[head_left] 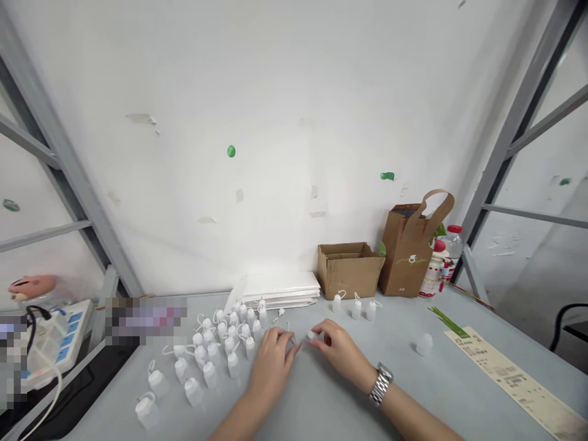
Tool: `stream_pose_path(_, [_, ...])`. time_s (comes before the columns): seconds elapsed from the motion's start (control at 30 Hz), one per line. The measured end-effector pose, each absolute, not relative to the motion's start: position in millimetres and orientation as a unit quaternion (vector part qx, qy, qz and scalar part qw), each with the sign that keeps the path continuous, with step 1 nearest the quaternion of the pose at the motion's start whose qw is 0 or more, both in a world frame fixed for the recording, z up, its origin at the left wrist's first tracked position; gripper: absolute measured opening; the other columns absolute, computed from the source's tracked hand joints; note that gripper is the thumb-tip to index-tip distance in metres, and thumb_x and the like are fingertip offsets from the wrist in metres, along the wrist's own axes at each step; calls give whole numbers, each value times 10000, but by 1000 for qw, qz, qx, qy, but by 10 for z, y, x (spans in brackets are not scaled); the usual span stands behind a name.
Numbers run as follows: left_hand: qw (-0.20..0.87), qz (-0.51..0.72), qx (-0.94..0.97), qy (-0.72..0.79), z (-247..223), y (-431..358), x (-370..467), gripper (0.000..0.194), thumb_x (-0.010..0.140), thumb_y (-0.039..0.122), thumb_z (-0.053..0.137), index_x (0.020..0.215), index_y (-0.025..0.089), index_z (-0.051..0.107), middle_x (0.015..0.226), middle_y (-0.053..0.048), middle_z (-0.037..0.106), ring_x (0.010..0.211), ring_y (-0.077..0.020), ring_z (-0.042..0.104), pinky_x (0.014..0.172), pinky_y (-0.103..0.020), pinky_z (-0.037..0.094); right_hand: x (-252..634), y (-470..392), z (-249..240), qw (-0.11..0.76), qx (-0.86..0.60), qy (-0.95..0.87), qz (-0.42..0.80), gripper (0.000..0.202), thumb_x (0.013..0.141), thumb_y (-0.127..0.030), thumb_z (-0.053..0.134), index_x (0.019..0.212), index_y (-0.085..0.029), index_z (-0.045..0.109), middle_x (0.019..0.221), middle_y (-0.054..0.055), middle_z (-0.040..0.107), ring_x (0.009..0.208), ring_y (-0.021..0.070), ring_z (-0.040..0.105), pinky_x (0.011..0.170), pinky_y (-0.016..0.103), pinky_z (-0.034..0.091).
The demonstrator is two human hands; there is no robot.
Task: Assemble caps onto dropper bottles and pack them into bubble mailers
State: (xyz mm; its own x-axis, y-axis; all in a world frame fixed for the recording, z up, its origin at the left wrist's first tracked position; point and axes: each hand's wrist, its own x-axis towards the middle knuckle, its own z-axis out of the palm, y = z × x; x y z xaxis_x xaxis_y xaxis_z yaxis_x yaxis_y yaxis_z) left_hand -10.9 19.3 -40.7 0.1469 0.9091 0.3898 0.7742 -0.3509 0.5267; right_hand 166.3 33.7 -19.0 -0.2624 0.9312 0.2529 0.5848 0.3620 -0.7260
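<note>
Many small white bottles with looped cords [210, 374] stand in loose rows on the grey table, left of my hands. My left hand [272, 361] is beside the nearest bottles, its thumb and fingers pinched together on something too small to make out. Facing it, my right hand [339, 350], with a silver watch on the wrist, pinches a small white cap [312, 335] between thumb and fingers. A short gap separates the two hands. Three more corded bottles [356, 309] stand behind my right hand, and a translucent piece without a cord [424, 345] sits to its right.
Against the wall are a stack of white packets [280, 288], an open cardboard box [351, 273] and a brown paper bag [404, 260]. Beside the bag stand bottles [452, 245]. A long printed strip [509, 380] lies at right, a power strip [68, 343] at far left.
</note>
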Motion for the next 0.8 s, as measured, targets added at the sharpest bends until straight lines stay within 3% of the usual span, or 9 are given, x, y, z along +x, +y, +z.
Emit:
stream_pose_path(0.2, [217, 428, 670, 566, -398, 285, -74, 79, 717, 240, 551, 712, 213, 625, 795, -32, 583, 876, -244, 527, 834, -416, 410, 1710, 272, -243, 318, -504, -761, 258, 90, 767, -254, 564, 792, -189, 621, 865, 37, 573, 772, 170, 524, 710, 264, 403])
stream_pose_path(0.33, [274, 464, 620, 570, -382, 315, -66, 65, 692, 242, 552, 704, 204, 604, 771, -28, 617, 806, -224, 582, 773, -389, 451, 1678, 220, -170, 326, -533, -723, 294, 194, 799, -350, 523, 704, -188, 568, 664, -11, 541, 616, 144, 467, 590, 246, 362])
stream_pose_path(0.4, [314, 485, 585, 569, -369, 324, -69, 104, 686, 292, 567, 700, 192, 590, 731, -28, 637, 740, -205, 610, 717, -358, 476, 1642, 179, -137, 324, -532, -708, 333, 205, 794, -354, 521, 688, -184, 562, 595, -32, 509, 576, 132, 439, 556, 235, 339])
stream_pose_path(0.57, [416, 528, 505, 541, -316, 306, -63, 359, 620, 444, 619, 820, 146, 621, 758, -65, 666, 719, -207, 639, 557, -303, 509, 1543, 83, -112, 331, -516, -696, 374, 121, 732, -269, 573, 696, -166, 626, 637, -20, 534, 613, 131, 446, 586, 228, 341])
stream_pose_path(0.8, [525, 543, 442, 484, -224, 158, -9, 351, 594, 431, 693, 781, 135, 668, 854, -103, 704, 849, -238, 650, 797, -383, 510, 1497, 35, -115, 308, -491, -706, 407, 210, 749, -328, 556, 628, -163, 606, 539, -41, 488, 535, 106, 399, 521, 214, 294])
